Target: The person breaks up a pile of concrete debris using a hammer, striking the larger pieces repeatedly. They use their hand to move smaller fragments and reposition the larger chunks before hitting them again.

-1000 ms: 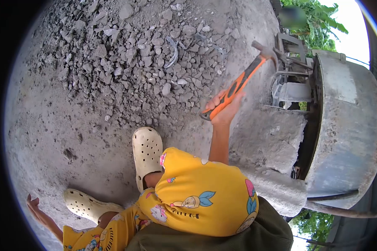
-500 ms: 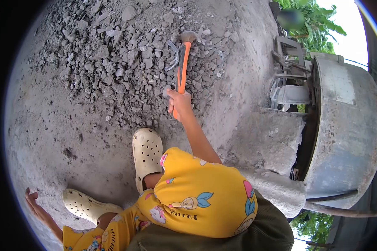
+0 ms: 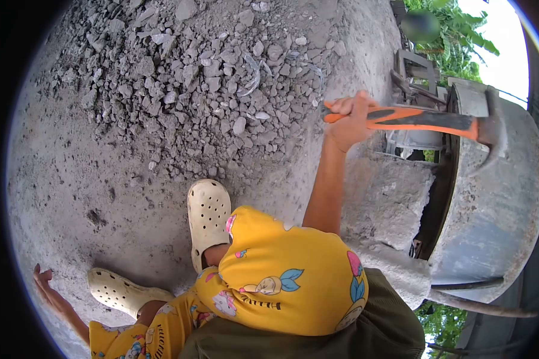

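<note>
A claw hammer (image 3: 422, 119) with an orange and black handle is in my right hand (image 3: 352, 122), fingers wrapped round the grip near its end. The hammer is raised off the ground, its metal head pointing right, across the view of a large grey metal drum. Below and left of it lies a heap of broken grey rubble (image 3: 191, 90) with strips of clear plastic (image 3: 251, 75) among the stones. Away at the lower left, my left hand (image 3: 49, 293) is held out over the ground, holding nothing, with its fingers apart.
My feet in cream clogs (image 3: 209, 212) stand close to the rubble. To the right are the large metal drum (image 3: 491, 197), a rough concrete block (image 3: 395, 197) and a wooden chair-like frame (image 3: 416, 69). Green plants (image 3: 449, 42) grow at the back right.
My right hand has lifted the hammer off the rubble and swung it up to the right. The stones where its head rested are uncovered. My left hand has barely moved.
</note>
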Demonstrator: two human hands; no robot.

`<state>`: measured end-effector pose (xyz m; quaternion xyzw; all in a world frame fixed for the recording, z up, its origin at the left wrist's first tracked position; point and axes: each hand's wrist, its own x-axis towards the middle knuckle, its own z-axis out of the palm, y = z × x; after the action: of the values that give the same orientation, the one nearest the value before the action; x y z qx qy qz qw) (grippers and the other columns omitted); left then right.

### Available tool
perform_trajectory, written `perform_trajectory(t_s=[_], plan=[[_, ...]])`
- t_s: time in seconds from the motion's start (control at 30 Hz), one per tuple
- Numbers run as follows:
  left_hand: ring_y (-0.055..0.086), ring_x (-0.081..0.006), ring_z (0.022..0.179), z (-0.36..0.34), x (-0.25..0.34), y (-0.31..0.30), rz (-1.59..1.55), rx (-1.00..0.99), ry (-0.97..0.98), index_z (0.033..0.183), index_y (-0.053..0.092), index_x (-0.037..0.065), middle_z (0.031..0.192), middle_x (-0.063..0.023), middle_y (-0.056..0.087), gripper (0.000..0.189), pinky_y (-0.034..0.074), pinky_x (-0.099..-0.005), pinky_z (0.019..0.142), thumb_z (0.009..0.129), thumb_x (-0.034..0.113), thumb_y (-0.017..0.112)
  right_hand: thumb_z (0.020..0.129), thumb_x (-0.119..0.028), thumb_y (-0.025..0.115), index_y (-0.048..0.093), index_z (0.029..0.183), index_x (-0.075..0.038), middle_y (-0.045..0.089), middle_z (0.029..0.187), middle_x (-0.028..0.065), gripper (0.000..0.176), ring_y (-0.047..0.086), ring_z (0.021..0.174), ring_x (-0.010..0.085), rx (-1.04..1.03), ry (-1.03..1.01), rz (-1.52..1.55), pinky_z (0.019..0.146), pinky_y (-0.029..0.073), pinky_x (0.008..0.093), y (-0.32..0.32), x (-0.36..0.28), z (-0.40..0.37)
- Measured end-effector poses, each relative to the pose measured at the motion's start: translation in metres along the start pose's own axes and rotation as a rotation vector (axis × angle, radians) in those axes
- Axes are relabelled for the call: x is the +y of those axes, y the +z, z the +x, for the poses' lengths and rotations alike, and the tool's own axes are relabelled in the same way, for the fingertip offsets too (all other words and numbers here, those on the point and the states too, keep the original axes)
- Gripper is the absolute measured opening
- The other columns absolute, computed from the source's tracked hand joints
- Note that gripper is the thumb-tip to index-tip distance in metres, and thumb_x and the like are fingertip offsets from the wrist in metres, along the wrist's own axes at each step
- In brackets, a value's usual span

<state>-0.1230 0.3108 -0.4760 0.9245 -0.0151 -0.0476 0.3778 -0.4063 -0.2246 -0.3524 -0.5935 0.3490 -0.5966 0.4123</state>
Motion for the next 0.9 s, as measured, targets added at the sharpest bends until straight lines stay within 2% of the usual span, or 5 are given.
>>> perform_trajectory(t_s=[0.13,0.23,0.63,0.8,0.9], plan=[[0.052,-0.0253,0.073,-0.007,0.008,0.002,-0.027,-0.005,0.007,0.093,0.058,-0.001,0.073,-0.0138,0.059,0.052,0.041,-0.0415,0.073,0.089,0.045,0.034,0.074,-0.011,0.062,0.048,0.076,-0.002,0.042,0.048,0.0008,0.016,0.039,0.033,0.011,-0.193,1.009,-0.474,0.032,0.033,0.026,-0.044,0.086,-0.095],[0.052,-0.0247,0.072,-0.015,0.025,-0.008,-0.03,0.026,0.018,0.093,0.058,-0.001,0.073,-0.0137,0.059,0.053,0.04,-0.0433,0.073,0.089,0.045,0.033,0.077,-0.016,0.059,0.05,0.081,-0.004,0.039,0.049,0.0007,0.015,0.039,0.036,0.0144,-0.179,1.143,-0.315,0.036,0.036,0.0302,-0.056,0.079,-0.112],[0.053,-0.0246,0.066,-0.012,0.036,0.008,-0.03,0.028,0.075,0.092,0.06,0.001,0.069,-0.0122,0.06,0.042,0.042,-0.0415,0.067,0.087,0.036,0.036,0.081,-0.013,0.053,0.042,0.068,-0.007,0.039,0.048,0.0021,0.018,0.039,0.039,0.0146,-0.17,0.033,0.215,0.045,0.04,0.032,0.022,-0.033,0.026],[0.047,-0.0193,0.074,0.005,-0.007,0.003,-0.025,-0.079,-0.014,0.105,0.055,0.003,0.075,-0.0074,0.051,0.044,0.036,-0.038,0.082,0.09,0.039,0.036,0.077,-0.013,0.059,0.049,0.071,-0.004,0.041,0.045,-0.0008,0.015,0.037,0.032,0.009,-0.371,0.738,-0.374,0.032,0.031,0.023,0.013,0.082,-0.074],[0.042,-0.0163,0.075,0.004,-0.029,-0.008,-0.089,-0.086,0.005,0.11,0.053,0.002,0.075,-0.0044,0.045,0.048,0.033,-0.0349,0.087,0.091,0.042,0.036,0.077,-0.014,0.06,0.05,0.074,-0.004,0.041,0.046,-0.0004,0.014,0.039,0.033,0.0122,-0.403,1.082,-0.135,0.033,0.033,0.0263,0.018,0.083,-0.091]])
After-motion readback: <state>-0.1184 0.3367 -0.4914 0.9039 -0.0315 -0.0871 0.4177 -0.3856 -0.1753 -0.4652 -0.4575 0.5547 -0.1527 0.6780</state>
